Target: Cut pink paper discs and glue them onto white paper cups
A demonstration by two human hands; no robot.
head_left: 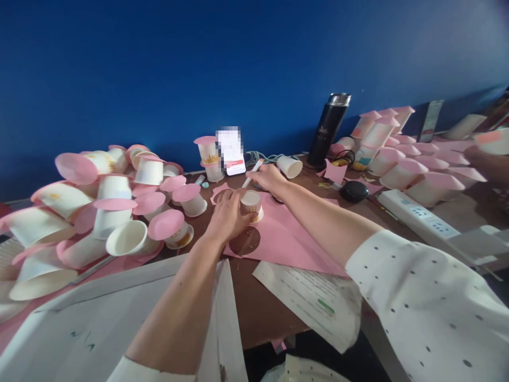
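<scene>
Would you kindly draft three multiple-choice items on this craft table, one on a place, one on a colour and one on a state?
1. Where does the black flask stand?
A. at the back of the table by the blue wall
B. on the pink sheet
C. among the cups on the left

2. What colour is the paper sheet under the hands?
A. green
B. pink
C. yellow

3. How does the cup in the left hand stand?
A. on its side
B. mouth up
C. upside down on the sheet

Answers: 1 A, it rises against the wall. 2 B, the sheet is plainly pink. 3 C, its base faces up, while the right hand holds a pen beside it.
</scene>
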